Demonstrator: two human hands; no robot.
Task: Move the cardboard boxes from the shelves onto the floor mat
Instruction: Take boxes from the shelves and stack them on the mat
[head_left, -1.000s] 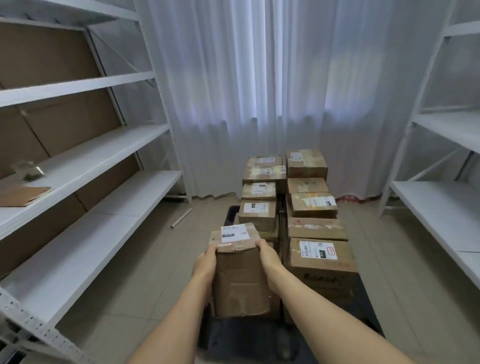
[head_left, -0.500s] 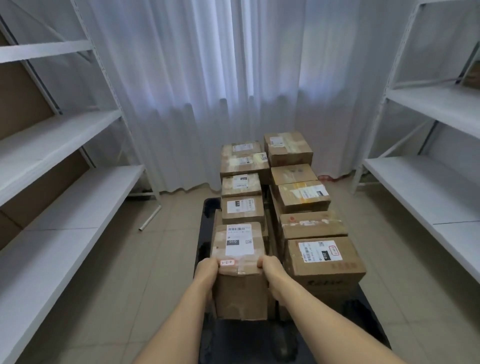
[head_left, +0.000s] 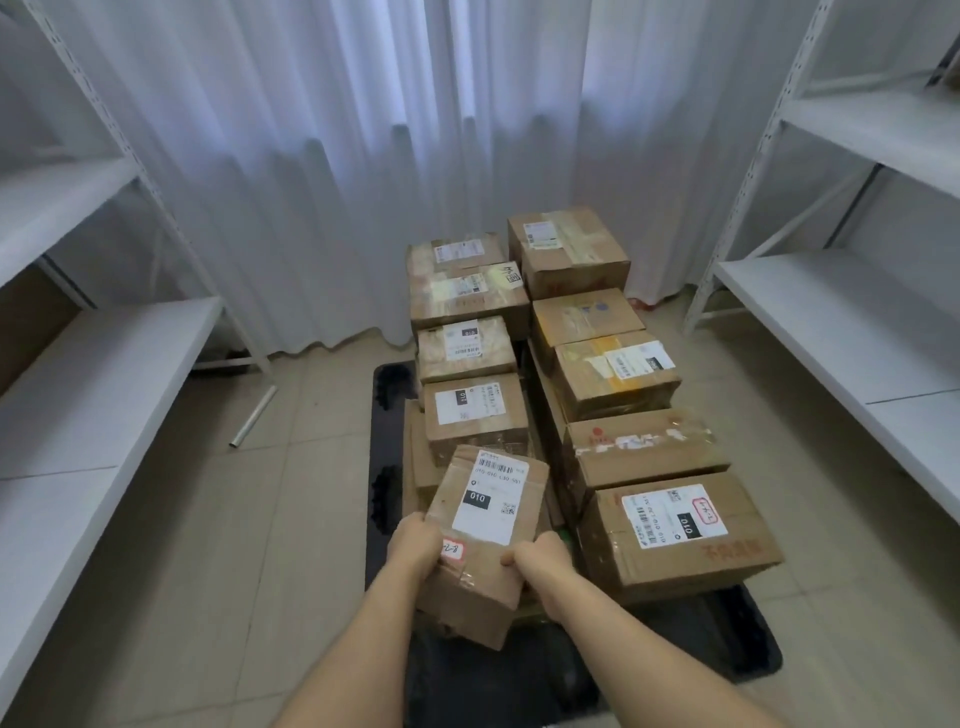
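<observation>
I hold a small cardboard box (head_left: 485, 540) with a white label between both hands, tilted, low over the near end of the black floor mat (head_left: 727, 639). My left hand (head_left: 415, 543) grips its left near edge and my right hand (head_left: 540, 558) grips its right near edge. Several cardboard boxes (head_left: 613, 384) stand on the mat in two rows running toward the curtain, some stacked. The held box is at the near end of the left row, next to a large labelled box (head_left: 680, 535) on the right.
White metal shelving stands on the left (head_left: 104, 358) and on the right (head_left: 852, 322), with tiled floor between them and the mat. A white curtain (head_left: 363, 156) hangs behind the boxes. A metal tube (head_left: 253, 415) lies on the floor by the left shelf.
The box in my hands has come down lower and tilted toward the near end of the left row. My view has swung down and closer to the mat.
</observation>
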